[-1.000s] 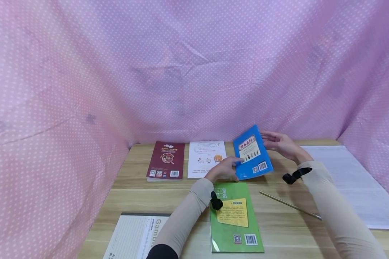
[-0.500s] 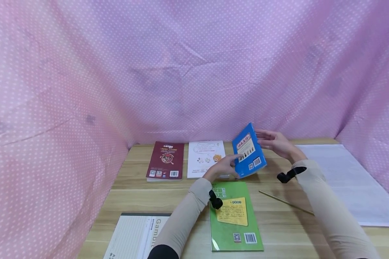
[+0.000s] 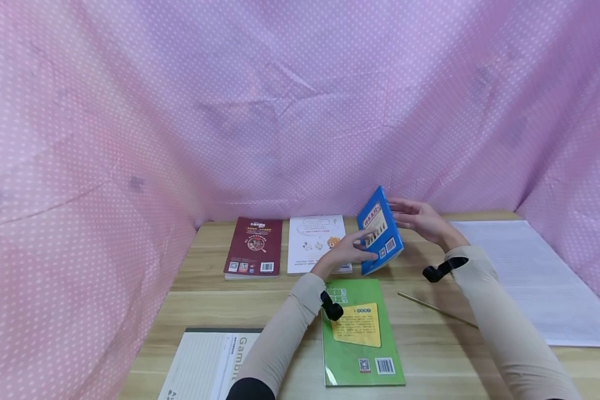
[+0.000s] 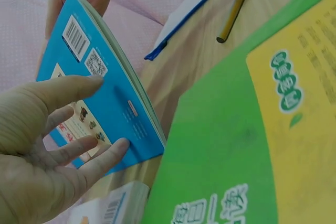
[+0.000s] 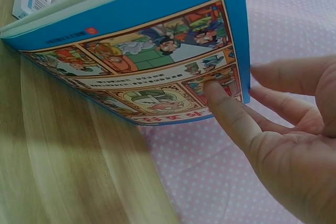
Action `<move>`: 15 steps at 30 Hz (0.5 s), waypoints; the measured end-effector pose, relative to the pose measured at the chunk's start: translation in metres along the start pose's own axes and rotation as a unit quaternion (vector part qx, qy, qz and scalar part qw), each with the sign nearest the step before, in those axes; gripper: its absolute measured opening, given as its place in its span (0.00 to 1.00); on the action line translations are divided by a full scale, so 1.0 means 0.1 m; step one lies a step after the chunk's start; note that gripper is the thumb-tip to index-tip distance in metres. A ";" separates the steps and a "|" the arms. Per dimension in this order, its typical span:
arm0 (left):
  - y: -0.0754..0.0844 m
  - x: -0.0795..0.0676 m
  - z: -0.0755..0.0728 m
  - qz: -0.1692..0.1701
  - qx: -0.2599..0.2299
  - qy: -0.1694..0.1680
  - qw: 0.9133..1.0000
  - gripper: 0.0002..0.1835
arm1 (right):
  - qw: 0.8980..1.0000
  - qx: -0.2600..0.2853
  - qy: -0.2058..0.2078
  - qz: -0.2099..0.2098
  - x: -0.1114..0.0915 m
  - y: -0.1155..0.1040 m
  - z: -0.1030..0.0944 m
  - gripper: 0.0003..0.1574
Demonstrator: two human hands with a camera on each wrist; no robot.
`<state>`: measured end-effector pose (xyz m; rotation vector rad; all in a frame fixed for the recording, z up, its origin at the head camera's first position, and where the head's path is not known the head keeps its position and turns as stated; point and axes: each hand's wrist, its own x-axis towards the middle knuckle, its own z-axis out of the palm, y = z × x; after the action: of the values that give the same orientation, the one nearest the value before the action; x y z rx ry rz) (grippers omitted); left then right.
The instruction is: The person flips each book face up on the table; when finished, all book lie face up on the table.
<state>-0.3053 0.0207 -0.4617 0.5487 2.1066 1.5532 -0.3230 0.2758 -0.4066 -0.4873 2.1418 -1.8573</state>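
Note:
A blue paperback book (image 3: 374,206) stands tilted on its lower edge at the back of the table, between both hands. My left hand (image 3: 344,253) lays spread, straight fingers against the back cover, which carries a barcode and QR code. On the other side, my right hand (image 3: 422,221) touches the picture-covered front (image 5: 152,51) with one fingertip, its other fingers right at the book's edge. Just left stands a white book (image 3: 312,239) lying flat, partly behind the left hand. Below the left wrist lies a green book (image 3: 362,361) with a yellow panel.
A maroon book (image 3: 254,247) lies at the back left. At the front left is a lined notebook (image 3: 200,361), partly under the left forearm. A thin golden rod (image 3: 435,308) and a large white sheet (image 3: 535,278) lie right. A pink dotted curtain (image 3: 300,111) hangs behind.
The blue book has been turned more upright and shifted slightly left. My right hand has moved left with it, and the left fingers have slid a little further over the cover.

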 end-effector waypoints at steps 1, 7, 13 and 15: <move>0.01 0.00 0.00 0.002 -0.002 -0.002 1.000 0.39 | 1.000 0.000 0.000 0.000 0.00 -0.01 0.01 0.38; 0.08 0.01 0.01 -0.002 -0.046 -0.008 0.999 0.36 | 1.000 -0.005 -0.004 0.001 0.01 -0.03 0.04 0.39; 0.18 0.02 0.00 0.009 -0.093 -0.001 0.996 0.36 | 1.000 0.003 0.001 -0.001 0.05 -0.01 0.09 0.39; 0.21 0.02 0.00 0.012 -0.100 0.002 0.995 0.36 | 1.000 0.008 0.004 -0.007 0.07 0.00 0.11 0.38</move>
<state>-0.3059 0.0272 -0.4417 0.5027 1.9242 1.7554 -0.3244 0.2630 -0.4076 -0.4926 2.1333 -1.8854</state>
